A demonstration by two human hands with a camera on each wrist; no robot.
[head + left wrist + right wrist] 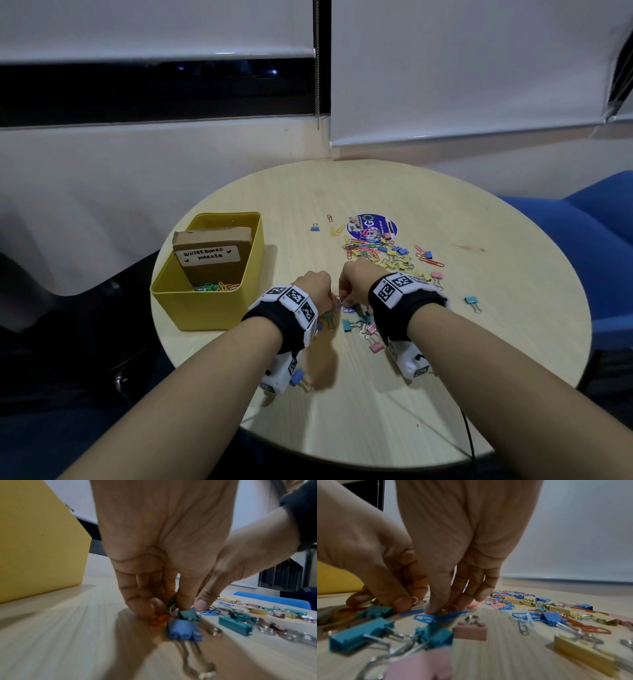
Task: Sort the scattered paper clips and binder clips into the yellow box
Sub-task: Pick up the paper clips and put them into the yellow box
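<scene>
Round pale wood-grain table [445, 342], both hands [317, 286] pinching wire paper clips [436, 616].

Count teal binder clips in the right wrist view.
3: one teal binder clip beside the left hand, two nearer the camera, left and centre. More may be hidden.

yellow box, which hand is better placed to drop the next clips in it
Left, probably. The yellow box sits on the left hand's side, and that hand already pinches paper clips. The right hand is farther away, fingertips on a blue paper clip.
</scene>
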